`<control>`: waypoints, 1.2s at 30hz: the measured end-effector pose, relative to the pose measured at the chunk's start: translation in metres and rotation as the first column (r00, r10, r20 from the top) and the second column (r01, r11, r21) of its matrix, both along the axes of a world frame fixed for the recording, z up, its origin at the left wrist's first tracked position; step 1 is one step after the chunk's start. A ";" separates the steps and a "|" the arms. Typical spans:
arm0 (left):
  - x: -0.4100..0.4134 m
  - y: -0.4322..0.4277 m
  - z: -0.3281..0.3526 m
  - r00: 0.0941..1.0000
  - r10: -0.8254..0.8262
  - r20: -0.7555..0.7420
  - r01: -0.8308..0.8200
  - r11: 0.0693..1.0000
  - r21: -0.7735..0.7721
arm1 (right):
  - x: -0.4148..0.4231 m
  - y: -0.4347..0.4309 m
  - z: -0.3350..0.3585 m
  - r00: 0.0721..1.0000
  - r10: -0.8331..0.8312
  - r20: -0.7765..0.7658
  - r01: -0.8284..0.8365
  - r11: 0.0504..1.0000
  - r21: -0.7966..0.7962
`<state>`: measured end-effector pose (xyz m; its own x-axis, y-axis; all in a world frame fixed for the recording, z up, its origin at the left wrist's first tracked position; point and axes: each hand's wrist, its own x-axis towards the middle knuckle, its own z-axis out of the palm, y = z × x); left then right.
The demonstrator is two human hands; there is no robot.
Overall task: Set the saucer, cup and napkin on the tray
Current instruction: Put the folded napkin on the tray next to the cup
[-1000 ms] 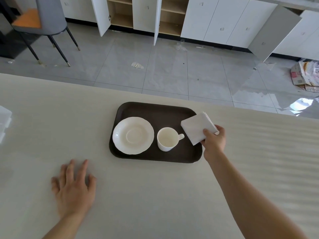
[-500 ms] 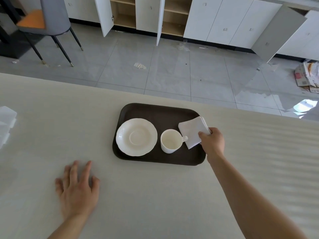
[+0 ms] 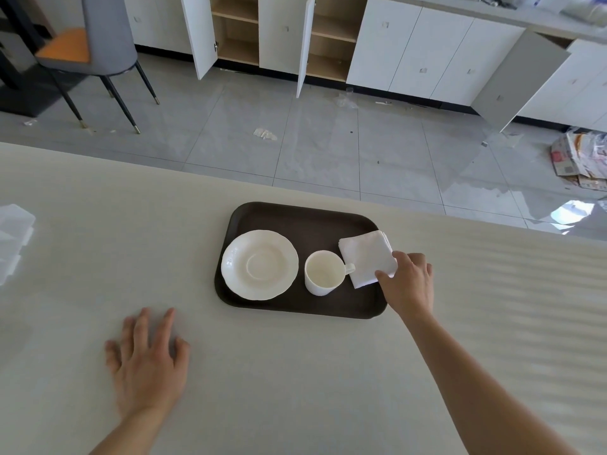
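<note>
The right hand point(image 3: 409, 284) reaches over the tray's right edge, its thumb and fingers pinching the near right corner of the folded white napkin point(image 3: 367, 257). The left hand point(image 3: 149, 366) lies flat and open, fingers spread, on the pale table point(image 3: 98, 257), well apart from the tray and holding nothing. The napkin lies at the right end of the dark brown tray point(image 3: 305, 218), its far corner near the tray's far right rim and its left edge just beside the cup's handle; whether it rests fully flat cannot be told. The white cup point(image 3: 323, 274) stands upright and empty on the tray, handle pointing right toward the napkin. Just left of it, not touching, the white saucer point(image 3: 259, 265) sits flat on the tray's left half. The tray rests on the table near its far edge. Beyond the table is a grey tiled floor point(image 3: 328, 142), a grey chair point(image 3: 98, 44) at the upper left, and white cabinets point(image 3: 410, 50) with some doors open.
</note>
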<state>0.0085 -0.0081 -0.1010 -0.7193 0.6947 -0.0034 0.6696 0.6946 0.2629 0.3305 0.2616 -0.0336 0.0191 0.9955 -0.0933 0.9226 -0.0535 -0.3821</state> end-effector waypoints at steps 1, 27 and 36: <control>0.000 0.000 0.000 1.000 0.000 0.001 0.000 1.000 -0.005 | 0.000 -0.001 0.002 1.000 0.004 0.012 -0.005 1.000 0.015; -0.001 0.001 0.000 1.000 0.006 -0.010 -0.007 0.999 -0.039 | -0.075 0.010 0.056 0.903 0.430 0.029 -0.428 0.888 0.167; -0.002 -0.001 -0.003 1.000 -0.007 -0.022 0.006 0.999 -0.035 | -0.160 0.039 0.038 0.773 0.629 0.084 -0.605 0.770 -0.201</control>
